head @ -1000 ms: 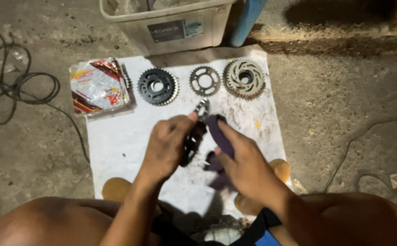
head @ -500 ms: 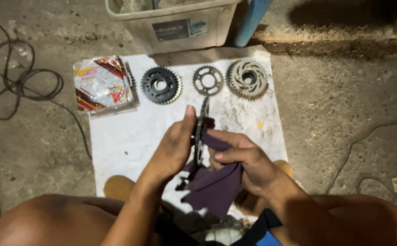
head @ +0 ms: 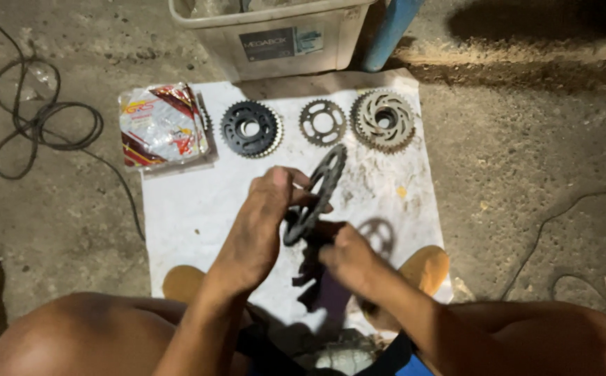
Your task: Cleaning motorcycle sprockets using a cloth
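At the far left a coiled black cable (head: 35, 129) is seen on the concrete floor. Next to it, on the left edge of the white sheet (head: 191, 216), a flat packet in red, white and yellow (head: 162, 125) is laid. Further right three sprockets are placed in a row at the top of the sheet: a black sprocket (head: 250, 129), a small grey sprocket (head: 322, 122) and a silver sprocket (head: 383, 120). Behind them a pale plastic box (head: 275, 35) and a blue post (head: 390, 31) are seen.

Above the middle of the sheet a dark sprocket (head: 315, 193) is held on edge, tilted. It is pinched by the left hand (head: 264, 216), whose grip is pressed together on its rim, the wrist bent down. Just right, a dark purple cloth (head: 320, 278) is clutched by the right hand (head: 348, 259), its grip closed, touching the lower part of the sprocket
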